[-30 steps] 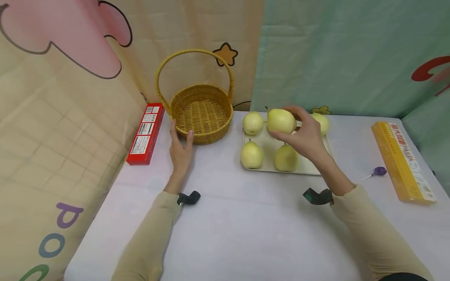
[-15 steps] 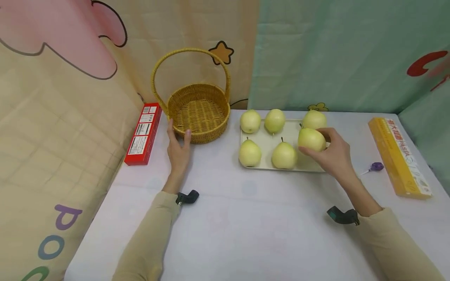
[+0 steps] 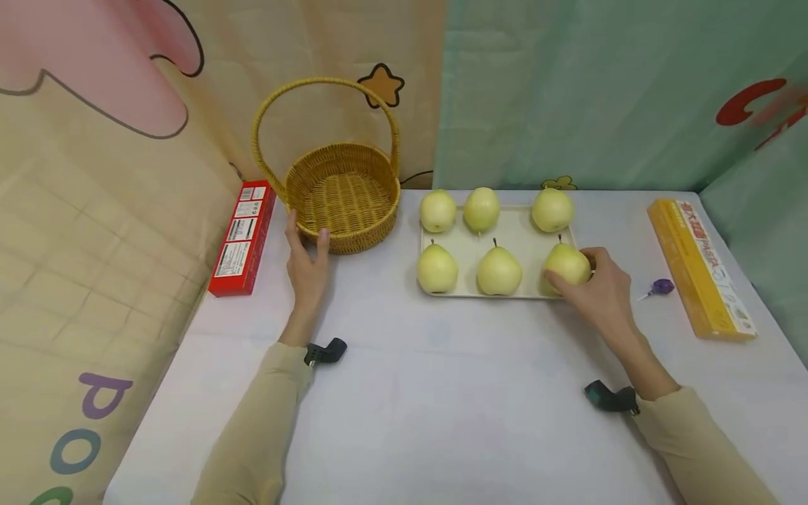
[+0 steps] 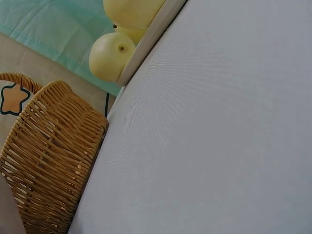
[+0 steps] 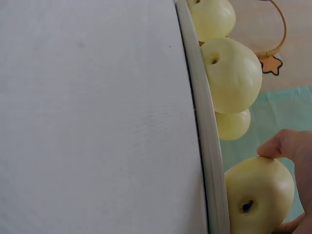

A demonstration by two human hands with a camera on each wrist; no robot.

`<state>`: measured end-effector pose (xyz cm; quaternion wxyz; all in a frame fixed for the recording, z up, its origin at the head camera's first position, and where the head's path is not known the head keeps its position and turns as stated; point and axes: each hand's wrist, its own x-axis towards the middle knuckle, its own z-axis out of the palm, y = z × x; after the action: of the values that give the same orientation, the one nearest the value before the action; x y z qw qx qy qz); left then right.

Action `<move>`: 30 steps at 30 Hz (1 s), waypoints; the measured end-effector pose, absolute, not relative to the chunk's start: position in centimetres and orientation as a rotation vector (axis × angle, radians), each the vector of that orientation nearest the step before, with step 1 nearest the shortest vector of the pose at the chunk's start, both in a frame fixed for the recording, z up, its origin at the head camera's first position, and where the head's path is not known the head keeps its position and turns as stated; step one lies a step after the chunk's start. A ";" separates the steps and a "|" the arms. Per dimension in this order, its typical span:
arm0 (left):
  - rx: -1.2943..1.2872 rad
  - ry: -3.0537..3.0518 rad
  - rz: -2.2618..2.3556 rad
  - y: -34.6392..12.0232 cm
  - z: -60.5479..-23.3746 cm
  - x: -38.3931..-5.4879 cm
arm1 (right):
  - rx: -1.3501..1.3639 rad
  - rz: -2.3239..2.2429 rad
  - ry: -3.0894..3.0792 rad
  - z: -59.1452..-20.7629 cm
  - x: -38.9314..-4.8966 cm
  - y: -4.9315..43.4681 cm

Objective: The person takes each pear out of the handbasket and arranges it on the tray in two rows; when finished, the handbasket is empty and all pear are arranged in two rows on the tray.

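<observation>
My right hand [image 3: 602, 291] grips a pale yellow-green pear [image 3: 566, 265] at the front right corner of the white tray [image 3: 525, 244]. Thumb and fingers lie on opposite sides of it, and in the right wrist view this pear [image 5: 261, 195] sits right at the tray's rim. Several other pears stand on the tray in two rows, among them a front middle pear [image 3: 499, 271] and a back right pear [image 3: 552, 210]. On the left, my left hand [image 3: 307, 273] touches the near side of a wicker basket [image 3: 362, 235], thumb and fingers extended. The basket holds nothing.
A red box [image 3: 243, 238] lies left of the basket. To the right are a purple lollipop [image 3: 662, 287] and a yellow pasta box [image 3: 701, 270]. Printed curtains [image 3: 593, 91] hang behind the white-covered table [image 3: 442, 407].
My right hand has carried the pear rightward and down, from over the tray's middle to its front right corner. The left hand has stayed at the basket. The head view has shifted slightly.
</observation>
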<state>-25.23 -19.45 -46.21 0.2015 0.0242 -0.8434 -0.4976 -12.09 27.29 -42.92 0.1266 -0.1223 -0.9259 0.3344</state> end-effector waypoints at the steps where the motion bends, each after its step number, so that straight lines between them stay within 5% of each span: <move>1: 0.068 -2.357 -1.389 -19.5 -46.2 -25.3 | -0.365 0.972 -2.684 -43.0 -12.2 27.4; 30: 0.049 -2.343 -1.309 -19.4 -46.2 -24.3 | -0.156 0.971 -2.615 -42.8 -11.9 30.7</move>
<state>-24.34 -19.42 -46.19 0.2265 0.0177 -0.8502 -0.4749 -11.93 30.72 -42.84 0.1731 -0.0551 -0.9219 0.3422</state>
